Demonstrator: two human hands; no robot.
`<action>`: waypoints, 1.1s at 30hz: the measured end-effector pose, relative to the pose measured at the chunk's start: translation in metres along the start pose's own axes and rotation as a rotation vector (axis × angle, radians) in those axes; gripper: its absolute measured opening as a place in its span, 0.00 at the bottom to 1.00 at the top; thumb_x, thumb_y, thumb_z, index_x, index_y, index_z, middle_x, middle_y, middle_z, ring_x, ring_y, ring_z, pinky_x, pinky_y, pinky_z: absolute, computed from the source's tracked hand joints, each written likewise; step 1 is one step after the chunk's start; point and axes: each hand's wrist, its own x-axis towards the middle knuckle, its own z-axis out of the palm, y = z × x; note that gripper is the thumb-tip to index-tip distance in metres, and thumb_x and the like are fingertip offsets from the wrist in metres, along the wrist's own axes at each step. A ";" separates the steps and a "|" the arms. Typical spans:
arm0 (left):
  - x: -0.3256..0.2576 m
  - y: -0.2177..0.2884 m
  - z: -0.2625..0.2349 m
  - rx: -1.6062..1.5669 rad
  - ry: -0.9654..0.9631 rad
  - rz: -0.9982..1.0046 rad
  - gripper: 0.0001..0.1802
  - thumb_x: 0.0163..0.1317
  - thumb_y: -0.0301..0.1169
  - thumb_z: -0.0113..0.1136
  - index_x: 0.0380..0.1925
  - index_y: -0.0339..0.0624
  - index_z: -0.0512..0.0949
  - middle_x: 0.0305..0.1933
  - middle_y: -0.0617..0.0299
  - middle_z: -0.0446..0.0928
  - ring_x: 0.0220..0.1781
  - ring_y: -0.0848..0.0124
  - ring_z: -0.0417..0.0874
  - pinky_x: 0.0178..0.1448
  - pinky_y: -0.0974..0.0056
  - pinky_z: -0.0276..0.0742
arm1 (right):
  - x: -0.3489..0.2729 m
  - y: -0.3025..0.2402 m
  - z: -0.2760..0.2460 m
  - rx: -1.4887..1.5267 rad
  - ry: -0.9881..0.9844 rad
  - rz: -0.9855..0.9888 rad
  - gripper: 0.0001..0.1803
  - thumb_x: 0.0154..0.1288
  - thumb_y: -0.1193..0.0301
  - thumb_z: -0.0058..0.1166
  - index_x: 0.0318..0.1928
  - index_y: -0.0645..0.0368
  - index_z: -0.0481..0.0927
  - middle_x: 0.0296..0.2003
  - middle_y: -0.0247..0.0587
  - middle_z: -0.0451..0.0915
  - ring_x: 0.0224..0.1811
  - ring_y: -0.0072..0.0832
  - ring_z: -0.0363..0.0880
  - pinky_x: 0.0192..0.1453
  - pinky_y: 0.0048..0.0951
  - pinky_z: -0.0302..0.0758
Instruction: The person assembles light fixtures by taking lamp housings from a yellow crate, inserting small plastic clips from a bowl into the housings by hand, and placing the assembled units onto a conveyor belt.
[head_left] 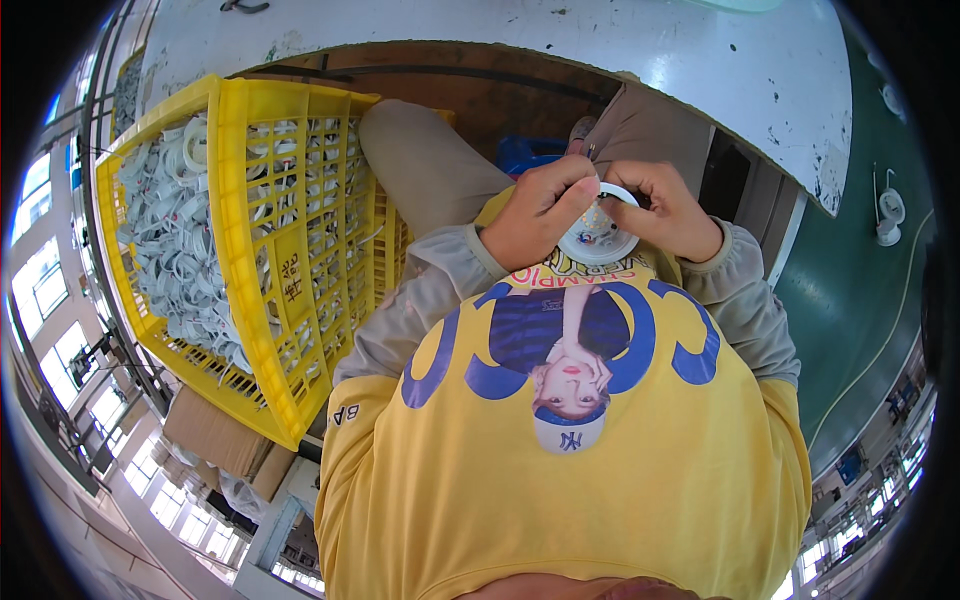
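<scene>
In front of my chest, both hands are at a white round lamp housing [601, 249] with its open side facing up. Small yellowish and dark parts show inside it. My left hand [540, 212] is closed at its left side, thumb and fingers pressed together near the rim. A thin dark tip pokes up above those fingers, and I cannot make out what it belongs to. My right hand [668, 212] grips the housing's right side, with the thumb reaching over the rim into the opening. The fingers below the housing are hidden.
At my left stands a tilted yellow plastic crate [232, 240] full of grey-white parts [170, 220]. A worn white table [450, 22] curves ahead of me. On the green surface [835, 300] at the right lie white round pieces [890, 207]. Cardboard [215, 430] sits beneath the crate.
</scene>
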 end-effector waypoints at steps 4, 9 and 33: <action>0.000 -0.002 0.000 -0.061 -0.048 -0.018 0.13 0.66 0.35 0.41 0.31 0.37 0.69 0.25 0.67 0.64 0.29 0.81 0.62 0.33 0.73 0.61 | -0.003 -0.001 0.001 -0.070 0.024 0.001 0.07 0.53 0.74 0.52 0.23 0.65 0.72 0.14 0.34 0.66 0.17 0.15 0.59 0.20 0.22 0.57; -0.001 -0.006 0.001 -0.063 -0.057 -0.025 0.13 0.66 0.36 0.40 0.31 0.37 0.69 0.25 0.67 0.64 0.29 0.81 0.62 0.33 0.72 0.62 | -0.004 -0.012 0.001 -0.174 0.031 0.008 0.07 0.53 0.74 0.52 0.23 0.65 0.73 0.13 0.36 0.66 0.15 0.16 0.59 0.19 0.23 0.57; 0.007 0.003 0.005 0.274 0.053 0.071 0.10 0.62 0.31 0.44 0.28 0.34 0.67 0.22 0.52 0.64 0.22 0.61 0.64 0.30 0.63 0.64 | 0.001 0.010 -0.001 -0.126 0.114 -0.055 0.08 0.49 0.74 0.49 0.24 0.69 0.72 0.15 0.41 0.68 0.20 0.18 0.63 0.24 0.24 0.63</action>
